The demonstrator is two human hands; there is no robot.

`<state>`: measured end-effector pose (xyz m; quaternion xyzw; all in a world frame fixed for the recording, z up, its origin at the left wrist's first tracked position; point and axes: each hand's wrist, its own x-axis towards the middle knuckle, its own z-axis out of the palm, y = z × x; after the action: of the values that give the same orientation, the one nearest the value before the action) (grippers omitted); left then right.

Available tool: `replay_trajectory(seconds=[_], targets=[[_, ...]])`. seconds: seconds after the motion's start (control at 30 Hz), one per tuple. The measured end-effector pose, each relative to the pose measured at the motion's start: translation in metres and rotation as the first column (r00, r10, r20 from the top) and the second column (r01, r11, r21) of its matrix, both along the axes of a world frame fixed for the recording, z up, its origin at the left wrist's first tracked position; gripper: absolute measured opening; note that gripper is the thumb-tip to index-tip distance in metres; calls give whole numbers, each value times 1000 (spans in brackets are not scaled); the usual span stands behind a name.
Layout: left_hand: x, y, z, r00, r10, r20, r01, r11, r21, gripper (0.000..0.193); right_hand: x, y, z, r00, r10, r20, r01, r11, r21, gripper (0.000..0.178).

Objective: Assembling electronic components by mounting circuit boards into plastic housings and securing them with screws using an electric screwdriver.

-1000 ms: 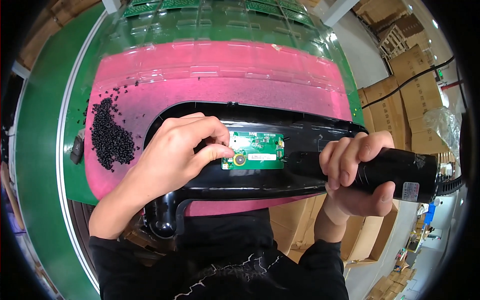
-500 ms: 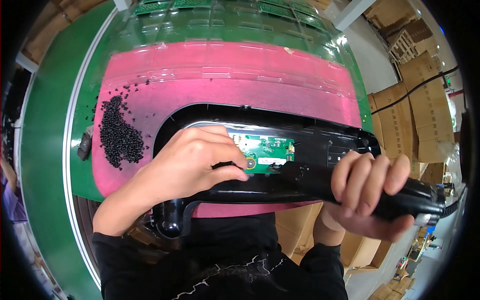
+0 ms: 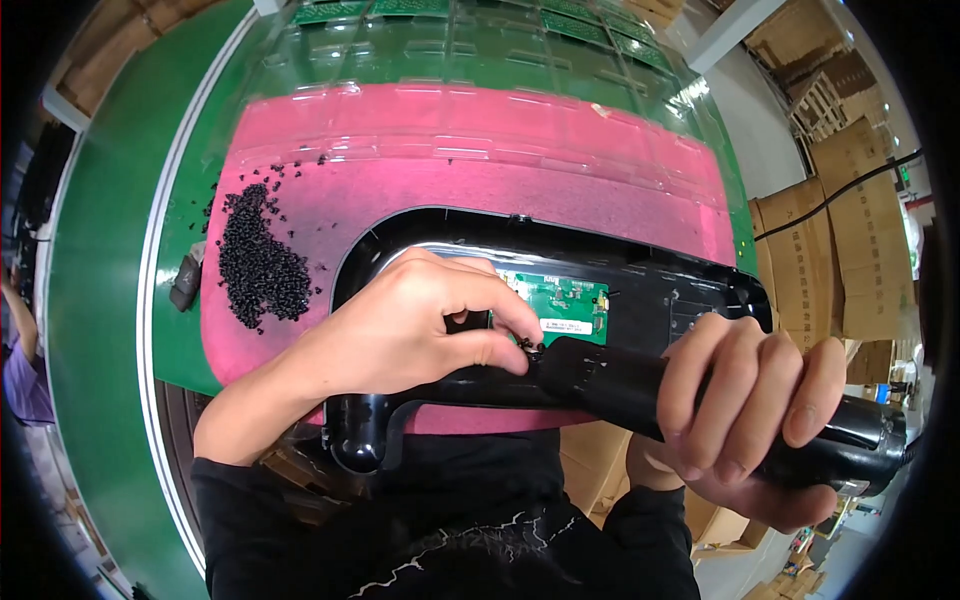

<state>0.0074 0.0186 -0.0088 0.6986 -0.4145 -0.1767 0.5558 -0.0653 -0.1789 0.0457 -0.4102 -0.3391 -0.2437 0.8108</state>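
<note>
A black plastic housing lies on the pink mat, with a green circuit board inside it. My right hand is wrapped round a black electric screwdriver, which is held slanting with its nose toward the left. My left hand reaches over the housing's left part, thumb and forefinger closed around small black screws. These fingertips meet the screwdriver's nose just below the board. The bit itself is hidden among fingers and screws.
A pile of black screws spreads over the left of the pink mat. Beside it lies a dark lump. Clear plastic trays lie across the far side. Cardboard boxes stand at right, crossed by a black cable.
The screwdriver's nose has come left to my left fingertips, where small black screws now show. The whole scene has shifted slightly right in view.
</note>
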Motion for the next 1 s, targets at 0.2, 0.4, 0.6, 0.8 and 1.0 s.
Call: replay_trajectory(seconds=[0.2,0.4,0.6,0.8,1.0], targets=[[-4,-3,2,876,137,462,-131,990,-44,15,-3,0,-6,996,-39,-74,37,999,-22,44],[-5,-5,6,925,275,261,-278,960,-29,9,-17,-35,-6,908,-366,-202,281,892,-355,53],[-3,0,6,933,198,299,-243,963,120,16,-16,-45,-15,862,-417,-289,310,884,-351,52],[-7,-6,4,933,242,265,-284,949,137,17,-14,-42,-14,881,-351,-317,254,916,-310,51],[-2,-4,-8,940,221,260,-246,967,66,7,-9,-39,-14,846,-421,-327,322,893,-314,51]])
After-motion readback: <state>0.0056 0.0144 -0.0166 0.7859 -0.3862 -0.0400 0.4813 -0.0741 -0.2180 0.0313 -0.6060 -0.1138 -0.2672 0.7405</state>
